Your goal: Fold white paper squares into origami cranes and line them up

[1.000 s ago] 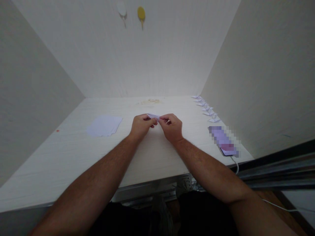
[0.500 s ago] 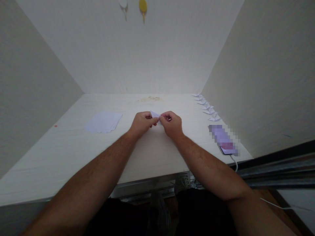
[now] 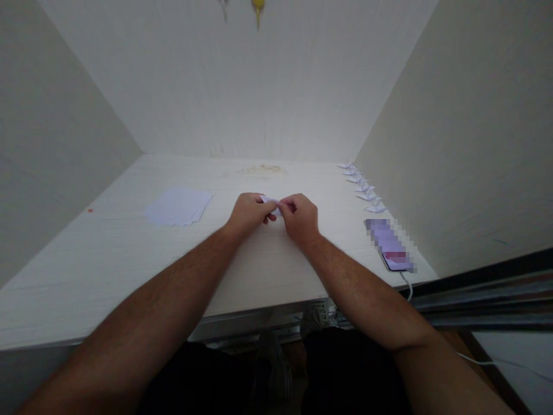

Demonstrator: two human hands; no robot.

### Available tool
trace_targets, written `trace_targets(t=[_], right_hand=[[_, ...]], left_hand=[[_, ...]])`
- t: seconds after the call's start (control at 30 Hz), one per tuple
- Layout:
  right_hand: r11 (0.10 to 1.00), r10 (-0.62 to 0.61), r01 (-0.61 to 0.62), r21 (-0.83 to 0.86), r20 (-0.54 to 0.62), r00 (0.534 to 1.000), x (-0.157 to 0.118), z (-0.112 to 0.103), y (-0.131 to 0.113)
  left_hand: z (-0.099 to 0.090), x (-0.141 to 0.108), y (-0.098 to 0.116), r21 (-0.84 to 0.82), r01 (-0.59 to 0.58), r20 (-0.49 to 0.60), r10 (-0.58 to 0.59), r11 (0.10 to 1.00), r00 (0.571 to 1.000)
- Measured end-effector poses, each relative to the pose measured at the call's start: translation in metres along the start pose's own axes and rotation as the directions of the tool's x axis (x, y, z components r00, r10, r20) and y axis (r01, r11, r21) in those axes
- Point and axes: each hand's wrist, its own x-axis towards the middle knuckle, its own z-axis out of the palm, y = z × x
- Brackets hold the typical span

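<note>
Over the middle of the white table, a small piece of folded white paper (image 3: 268, 199) is held between both hands. My left hand (image 3: 252, 211) grips it from the left, thumb on top and fingers curled beneath. From the other side my right hand (image 3: 300, 217) pinches its right end between thumb and index finger. The thumbs nearly meet. Fingers cover much of the paper, so its full folded shape cannot be made out.
A stack of white paper sheets (image 3: 178, 206) lies on the table (image 3: 142, 276) at the left. Several folded paper cranes (image 3: 362, 189) form a row along the right wall. A phone (image 3: 389, 245) with a white cable (image 3: 406, 286) lies near the right edge.
The folded paper sits lower and shows less between my fingers than before. Both hands stay close together, still pinching it. The whole view has shifted slightly.
</note>
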Motion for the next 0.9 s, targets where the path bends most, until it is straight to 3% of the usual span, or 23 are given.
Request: trace_targets(t=[0.13,0.47,0.9], right_hand=[[0.994,-0.105,0.104,-0.024,-0.016,0.994,-0.0001,-0.0002,0.0003],[0.970,-0.231,0.231,-0.081,0.012,0.973,-0.0005,-0.0023,0.0043],[0.935,-0.355,0.355,-0.011,-0.056,0.933,0.0000,0.0011,0.0098]], left_hand=[[0.0031,0.0009,-0.0013,-0.096,0.025,-0.021,-0.027,0.995,0.999],[0.0069,0.0017,-0.0044,-0.268,0.102,-0.011,-0.109,0.958,0.994],[0.0036,0.0016,-0.0011,-0.417,0.156,0.078,-0.135,0.896,0.988]])
